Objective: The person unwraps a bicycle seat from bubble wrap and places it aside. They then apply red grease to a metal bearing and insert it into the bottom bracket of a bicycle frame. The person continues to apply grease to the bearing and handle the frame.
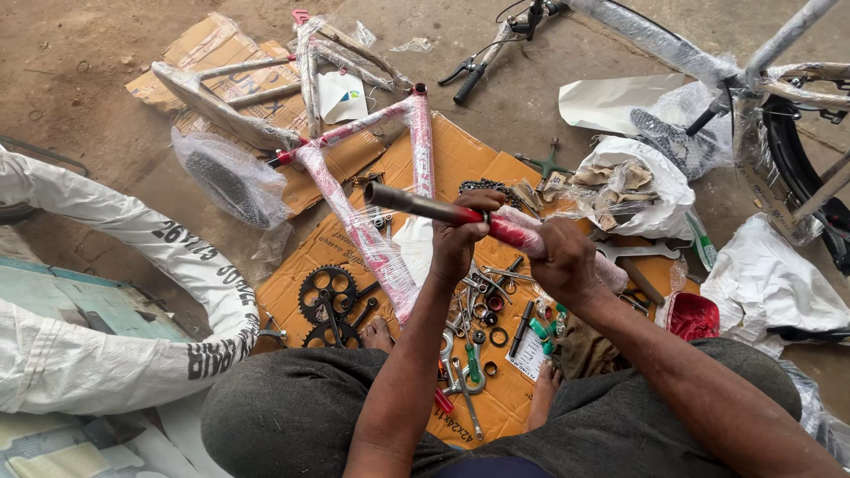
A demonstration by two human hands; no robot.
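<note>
now both hands (513,248) grip fork tube (443,211).

Bicycle parts spread over flattened cardboard (460,164) on the floor.
A black crankset (326,305) lies near its left edge; a wrapped frame (372,177) lies across it.

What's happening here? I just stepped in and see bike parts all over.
A person sits on the ground holding a red fork with a bare metal tube in both hands, left hand and right hand. Below lie a plastic-wrapped bike frame, a crank gear and wrenches on cardboard.
</note>
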